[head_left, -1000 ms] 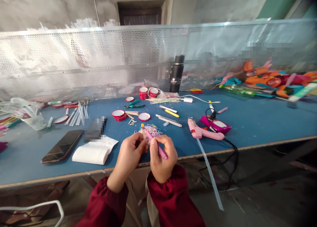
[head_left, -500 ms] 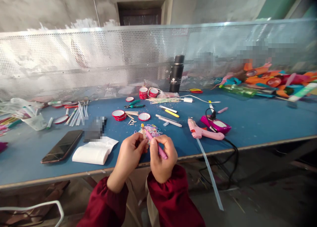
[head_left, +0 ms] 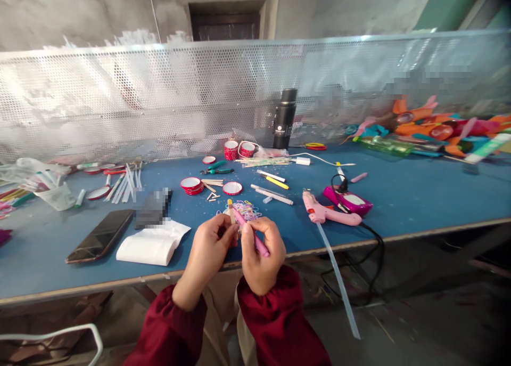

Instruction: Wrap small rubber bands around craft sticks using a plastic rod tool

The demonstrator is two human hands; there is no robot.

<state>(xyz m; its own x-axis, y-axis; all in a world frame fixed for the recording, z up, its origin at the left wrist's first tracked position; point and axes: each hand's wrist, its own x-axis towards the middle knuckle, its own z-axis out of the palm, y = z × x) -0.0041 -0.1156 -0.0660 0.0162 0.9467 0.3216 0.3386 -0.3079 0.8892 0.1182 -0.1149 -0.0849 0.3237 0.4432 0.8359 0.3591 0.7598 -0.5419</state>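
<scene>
My left hand (head_left: 207, 251) and my right hand (head_left: 261, 254) meet just over the front edge of the blue table (head_left: 419, 195). The left fingers pinch a small stick with a yellow tip (head_left: 230, 209). A pink pen-like tool (head_left: 253, 237) lies gripped in my right hand, its tip against that stick. Behind the hands lies a small heap of coloured rubber bands (head_left: 247, 210).
A pink glue gun (head_left: 325, 212) with a long glue stick and black cord lies to the right, beside a magenta device (head_left: 348, 200). A phone (head_left: 99, 235) and white folded paper (head_left: 154, 243) lie left. Red tape rolls (head_left: 191, 185), sticks, pliers, a black flask (head_left: 285, 119) stand before a perforated metal screen (head_left: 159, 99).
</scene>
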